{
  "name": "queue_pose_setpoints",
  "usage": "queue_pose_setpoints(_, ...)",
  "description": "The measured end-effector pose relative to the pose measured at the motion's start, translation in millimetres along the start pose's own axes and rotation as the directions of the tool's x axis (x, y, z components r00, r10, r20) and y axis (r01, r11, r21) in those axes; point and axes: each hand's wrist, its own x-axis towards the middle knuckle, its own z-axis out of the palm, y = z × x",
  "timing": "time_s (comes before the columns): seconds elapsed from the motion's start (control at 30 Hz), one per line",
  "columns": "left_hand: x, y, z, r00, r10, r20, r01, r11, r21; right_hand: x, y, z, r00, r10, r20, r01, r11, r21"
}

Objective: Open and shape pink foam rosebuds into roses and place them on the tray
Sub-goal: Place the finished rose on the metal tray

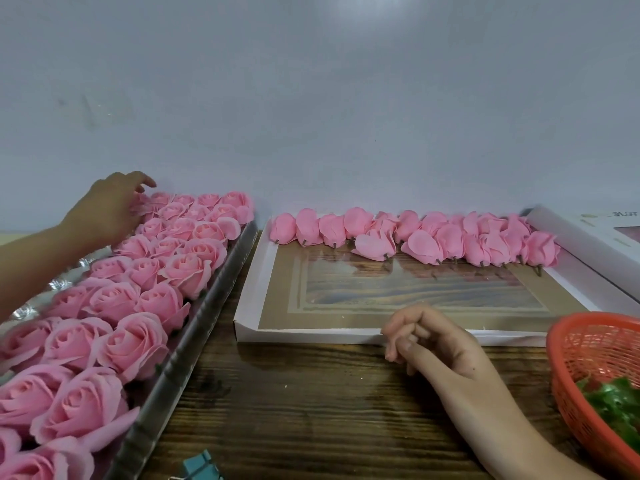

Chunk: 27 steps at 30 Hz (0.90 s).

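Open wood on the surface (311,403) runs between the tray's long rim and the basket, in front of the box's near wall. A narrow wedge of it also shows between tray and box.

The tray (194,327) lies on the left, angled away, and it's packed with opened pink roses (135,344) in rows from the near end to the far end. The shallow white box (247,299) sits just right of it. Its near half is bare, and closed pink rosebuds (419,237) are lined up along its far wall, a few tipped forward. A red mesh basket (588,341) at the right edge holds green leaves (616,407). A second white box (588,237) leans just behind the first, and a blue clip (199,464) peeks in at the bottom edge.

The left hand (110,206) is stretched to the tray's far corner, index lifted and the other fingers down on the last roses. I can't tell whether they grip one. The right hand (433,344) hangs at the box's near wall, fingers loosely curled toward the thumb, nothing in them.
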Motion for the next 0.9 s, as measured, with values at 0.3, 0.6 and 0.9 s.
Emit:
queue_pose_setpoints(0.3,4,3,-7,0.982,0.086,0.170,-0.100,0.992,0.074,-1,-1,0,1.000,0.008,-0.003,-0.008,1.000,-0.030)
queue_pose_setpoints(0.6,5,35,-20,0.932,0.164,0.324,-0.186,0.982,0.040,0,-4,2,1.000,0.006,-0.012,-0.006,1.000,0.000)
queue_pose_setpoints(0.9,-36,116,-49,0.939,0.172,0.297,-0.166,0.985,-0.046,-2,-4,1,1.000,0.011,0.005,-0.011,0.999,-0.046)
